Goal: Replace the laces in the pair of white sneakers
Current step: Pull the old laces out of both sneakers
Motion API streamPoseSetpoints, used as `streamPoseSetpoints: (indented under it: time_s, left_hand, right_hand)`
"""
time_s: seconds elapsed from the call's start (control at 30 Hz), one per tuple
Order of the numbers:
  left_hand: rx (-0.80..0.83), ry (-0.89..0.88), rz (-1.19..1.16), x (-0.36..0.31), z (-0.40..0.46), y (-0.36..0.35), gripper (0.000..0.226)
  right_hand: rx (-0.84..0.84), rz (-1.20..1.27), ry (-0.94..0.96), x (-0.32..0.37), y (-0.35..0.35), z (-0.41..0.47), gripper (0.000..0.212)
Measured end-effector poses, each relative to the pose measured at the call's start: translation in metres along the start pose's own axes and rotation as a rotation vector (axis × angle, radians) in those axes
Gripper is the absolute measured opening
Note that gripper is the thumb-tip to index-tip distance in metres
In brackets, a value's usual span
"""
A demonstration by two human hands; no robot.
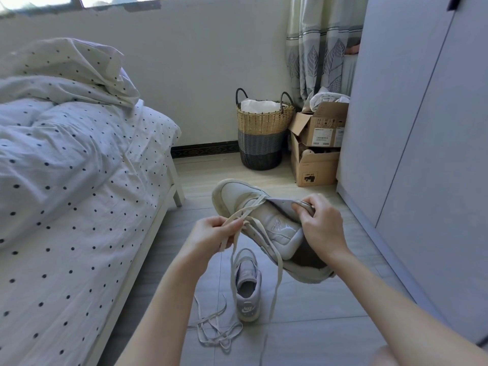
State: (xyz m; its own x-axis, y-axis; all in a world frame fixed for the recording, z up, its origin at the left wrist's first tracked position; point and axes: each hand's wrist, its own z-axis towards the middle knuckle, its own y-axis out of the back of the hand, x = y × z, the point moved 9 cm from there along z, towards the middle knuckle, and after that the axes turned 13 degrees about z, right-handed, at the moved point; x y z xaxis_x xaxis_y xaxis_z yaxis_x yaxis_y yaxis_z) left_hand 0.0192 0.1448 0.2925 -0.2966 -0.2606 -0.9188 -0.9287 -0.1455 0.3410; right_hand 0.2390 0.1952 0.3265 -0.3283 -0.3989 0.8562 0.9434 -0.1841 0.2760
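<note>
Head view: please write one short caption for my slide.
Left hand pulls a lace on the held sneaker; right hand grips its tongue.

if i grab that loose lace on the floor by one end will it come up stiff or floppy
Probably floppy: the loose lace lies in slack, crossing loops on the floor. It may snag on itself, since the loops overlap. Likely very light: the held lace hangs limp from the left hand.
</note>
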Motion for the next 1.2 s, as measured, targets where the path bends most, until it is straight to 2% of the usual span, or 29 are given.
streamPoseSetpoints:
  time_s: [0.13, 0.27, 0.3, 0.4, 0.5, 0.57, 0.6, 0.67, 0.77, 0.9, 0.97, 1.1, 1.2]
  left_hand:
    - [0.005, 0.028, -0.265, -0.002, 0.001, 0.013, 0.018]
    - [-0.09, -0.134, -0.528, -0.016, -0.004, 0.052, 0.023]
    - [-0.155, -0.166, -0.491, -0.017, -0.006, 0.06, 0.023]
    - [-0.323, -0.19, -0.078, -0.016, -0.011, 0.07, 0.024]
    - [-0.225, -0.184, 0.291, -0.014, -0.008, 0.048, 0.031]
    - [-0.236, -0.205, 0.661, -0.012, -0.007, 0.035, 0.032]
    - [-0.246, -0.222, 0.758, -0.014, -0.008, 0.029, 0.032]
    - [-0.208, -0.226, 0.738, -0.016, -0.009, 0.017, 0.03]
    - [-0.096, -0.206, 0.551, -0.018, -0.009, 0.0, 0.031]
    - [-0.063, -0.185, 0.416, -0.018, -0.009, -0.003, 0.022]
    - [-0.058, -0.163, 0.422, -0.017, -0.009, 0.0, 0.022]
    - [-0.158, -0.179, 0.589, -0.022, -0.012, 0.011, 0.023]
    - [-0.315, -0.187, 0.488, -0.028, -0.015, 0.036, 0.022]
  right_hand:
    - [-0.025, 0.022, -0.028, -0.008, 0.006, 0.005, 0.022]
    - [-0.063, -0.033, -0.094, -0.024, 0.018, 0.007, 0.022]
    - [-0.073, -0.055, -0.114, -0.027, 0.021, 0.007, 0.022]
    - [-0.075, -0.104, -0.138, -0.032, 0.024, 0.006, 0.021]
    - [-0.051, -0.105, -0.107, -0.027, 0.021, 0.005, 0.021]
    - [-0.039, -0.088, -0.075, -0.021, 0.017, 0.003, 0.023]
    - [-0.036, -0.078, -0.062, -0.017, 0.015, 0.003, 0.023]
    - [-0.031, -0.055, -0.041, -0.01, 0.011, 0.002, 0.023]
    - [-0.022, -0.003, -0.025, 0.0, 0.005, 0.0, 0.023]
    - [-0.023, 0.036, 0.01, 0.011, 0.003, -0.002, 0.024]
    - [-0.018, 0.039, 0.024, 0.013, 0.003, -0.002, 0.023]
    - [-0.014, 0.036, -0.013, 0.002, 0.003, 0.0, 0.021]
    - [-0.064, 0.025, -0.107, -0.016, 0.01, 0.003, 0.023]
